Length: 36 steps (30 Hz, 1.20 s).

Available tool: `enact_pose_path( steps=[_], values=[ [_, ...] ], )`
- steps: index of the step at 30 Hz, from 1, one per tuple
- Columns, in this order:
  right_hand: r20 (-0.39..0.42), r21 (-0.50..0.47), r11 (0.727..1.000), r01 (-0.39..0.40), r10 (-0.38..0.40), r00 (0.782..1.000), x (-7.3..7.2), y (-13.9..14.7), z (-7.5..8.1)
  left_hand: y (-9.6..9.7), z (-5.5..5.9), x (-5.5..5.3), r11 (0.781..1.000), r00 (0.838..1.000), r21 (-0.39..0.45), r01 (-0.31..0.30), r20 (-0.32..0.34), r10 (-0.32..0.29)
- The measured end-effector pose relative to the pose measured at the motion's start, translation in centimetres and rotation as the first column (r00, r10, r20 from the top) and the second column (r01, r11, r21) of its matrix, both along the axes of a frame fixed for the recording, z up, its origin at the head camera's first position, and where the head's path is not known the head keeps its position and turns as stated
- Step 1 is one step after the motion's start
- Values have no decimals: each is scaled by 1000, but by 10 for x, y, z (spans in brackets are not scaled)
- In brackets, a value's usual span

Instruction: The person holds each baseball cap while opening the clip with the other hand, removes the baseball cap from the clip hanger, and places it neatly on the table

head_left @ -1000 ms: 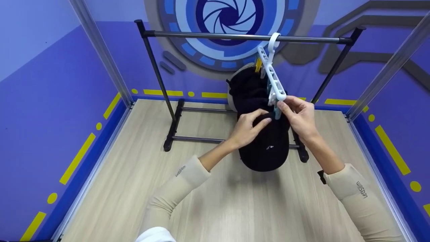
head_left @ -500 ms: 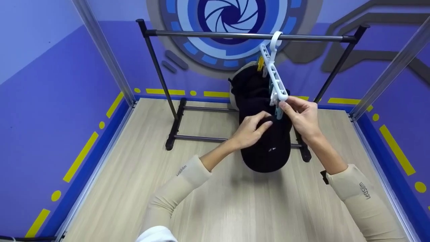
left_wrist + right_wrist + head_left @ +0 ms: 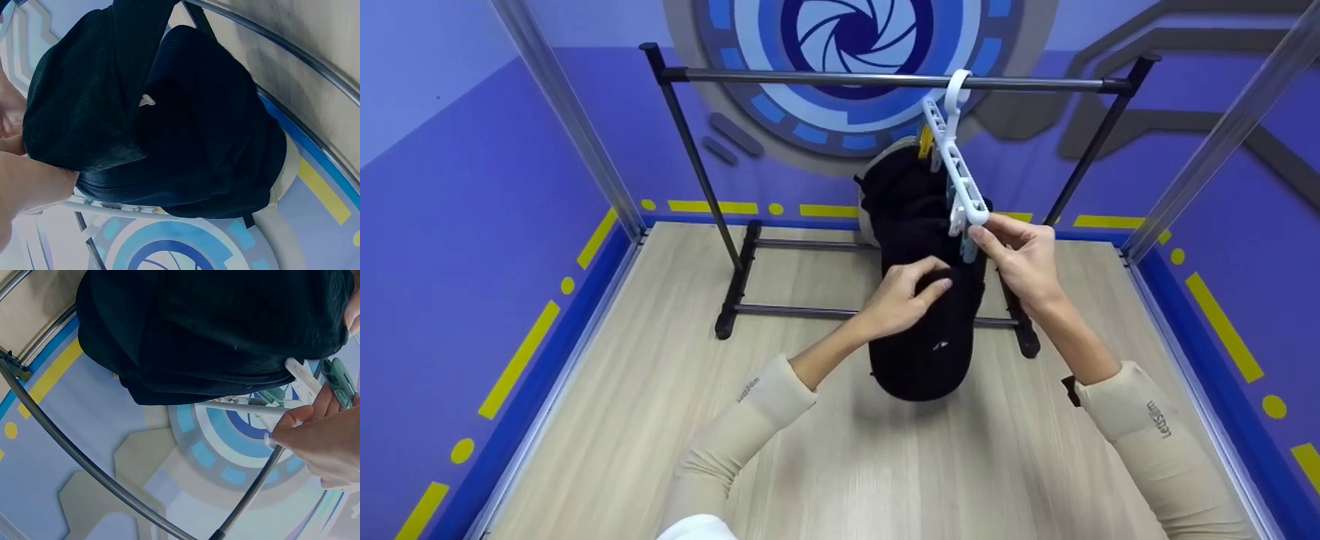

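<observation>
A black cap point(image 3: 919, 371) with a small white mark hangs below the front end of a white clip hanger point(image 3: 960, 176). My left hand point(image 3: 896, 300) pinches the cap's upper edge between thumb and fingers. My right hand point(image 3: 1027, 259) grips a teal clothes clip point(image 3: 337, 381) at the hanger's near end; in the head view the clip stands just above the cap's edge. Behind, more black fabric point(image 3: 900, 195) hangs along the hanger under other clips, including a yellow clip point(image 3: 925, 142). In the left wrist view the black cap point(image 3: 84, 95) hides most of the left fingers.
The hanger's hook sits on the top bar point(image 3: 825, 77) of a black rack. A pale cap-like edge point(image 3: 866, 217) shows behind the black fabric. Lower rack bars point(image 3: 795, 310) cross the wood-grain floor point(image 3: 660, 420). Blue-purple panels point(image 3: 457, 247) enclose the sides and back.
My left hand has drawn the black cap slightly down and to the left, away from the teal clip. My right hand keeps its place at the hanger's end. The head view has shifted a little.
</observation>
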State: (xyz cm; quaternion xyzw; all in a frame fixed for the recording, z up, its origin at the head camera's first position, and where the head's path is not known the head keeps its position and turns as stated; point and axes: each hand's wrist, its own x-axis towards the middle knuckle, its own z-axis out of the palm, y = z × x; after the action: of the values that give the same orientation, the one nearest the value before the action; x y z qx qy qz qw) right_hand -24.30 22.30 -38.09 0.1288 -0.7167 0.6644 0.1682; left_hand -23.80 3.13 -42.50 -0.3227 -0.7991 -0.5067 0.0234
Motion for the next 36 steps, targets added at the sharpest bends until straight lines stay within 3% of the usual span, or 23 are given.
enact_pose_path(
  steps=[9,18,29,36],
  values=[
    [5,-15,999,-32,32,999,3,8,-1,-11,-5,8,999,999,37,-4,38,2],
    [13,63,997,-49,48,999,7,15,0,-33,-8,11,1000,998,8,0,58,0],
    [11,51,996,-76,75,997,9,17,-4,-66,-14,15,995,992,-52,-89,81,94],
    [11,49,995,-86,85,996,10,21,0,-87,-18,17,985,986,-81,-151,58,156]
  ],
)
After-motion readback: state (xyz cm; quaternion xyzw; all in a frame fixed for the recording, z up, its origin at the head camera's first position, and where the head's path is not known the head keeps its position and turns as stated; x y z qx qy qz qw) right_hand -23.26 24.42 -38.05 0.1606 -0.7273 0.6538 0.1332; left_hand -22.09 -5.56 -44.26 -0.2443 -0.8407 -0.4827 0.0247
